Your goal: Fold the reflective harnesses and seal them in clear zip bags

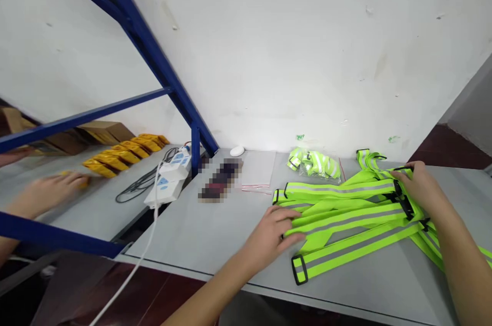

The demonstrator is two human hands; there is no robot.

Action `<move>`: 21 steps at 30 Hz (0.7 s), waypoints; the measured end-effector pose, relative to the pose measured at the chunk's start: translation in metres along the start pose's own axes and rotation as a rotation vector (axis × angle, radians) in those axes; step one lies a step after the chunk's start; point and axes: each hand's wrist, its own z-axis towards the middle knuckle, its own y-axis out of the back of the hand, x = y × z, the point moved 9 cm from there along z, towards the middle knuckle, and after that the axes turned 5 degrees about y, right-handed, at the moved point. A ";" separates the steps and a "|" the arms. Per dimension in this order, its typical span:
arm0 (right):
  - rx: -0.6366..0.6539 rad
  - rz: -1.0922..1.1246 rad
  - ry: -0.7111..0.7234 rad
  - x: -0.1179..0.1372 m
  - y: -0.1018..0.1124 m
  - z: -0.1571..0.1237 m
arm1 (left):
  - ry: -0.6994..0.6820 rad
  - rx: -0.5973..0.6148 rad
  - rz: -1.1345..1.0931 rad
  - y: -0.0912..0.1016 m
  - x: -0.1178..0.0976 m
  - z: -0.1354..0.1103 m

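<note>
Several neon-green reflective belts (346, 221) with grey stripes and black buckles lie in a loose pile on the grey table. At the pile's left side, my left hand (274, 231) has its thumb and fingers closed around the end of one belt. My right hand (421, 187) pinches the belts at the far right, by a black buckle (402, 198); its fingertips are partly hidden. Below my left hand, one belt ends in a black slide buckle (299, 269). Behind the pile sits a clear bag (317, 164) with a folded green belt inside.
Flat clear zip bags (257, 169), a white oval object (237, 151) and a blurred-out item (221, 180) lie left of the pile. A blue metal frame (154, 64), white power strips (169, 177) and a cable stand further left. Beyond, another person's hand (54, 190) is near yellow packets (123, 154).
</note>
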 end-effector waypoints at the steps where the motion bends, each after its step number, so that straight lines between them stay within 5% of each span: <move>1: 0.004 0.004 -0.008 -0.001 0.000 0.000 | 0.080 -0.049 -0.065 0.007 0.007 0.002; 5: 0.048 0.015 -0.012 0.004 -0.007 -0.007 | 0.386 -0.112 -0.149 0.023 0.044 0.010; 10: 0.113 0.001 0.000 0.021 -0.022 -0.024 | 0.366 0.042 0.041 0.014 0.057 0.018; 13: 0.097 -0.001 -0.011 0.028 -0.021 -0.030 | 0.219 -0.118 0.280 0.023 0.024 0.027; 16: 0.069 -0.005 -0.011 0.033 -0.016 -0.032 | -0.016 -0.193 0.226 0.008 -0.039 0.043; 21: 0.032 0.006 0.013 0.042 -0.006 -0.035 | -0.170 0.155 -0.036 -0.076 -0.117 0.089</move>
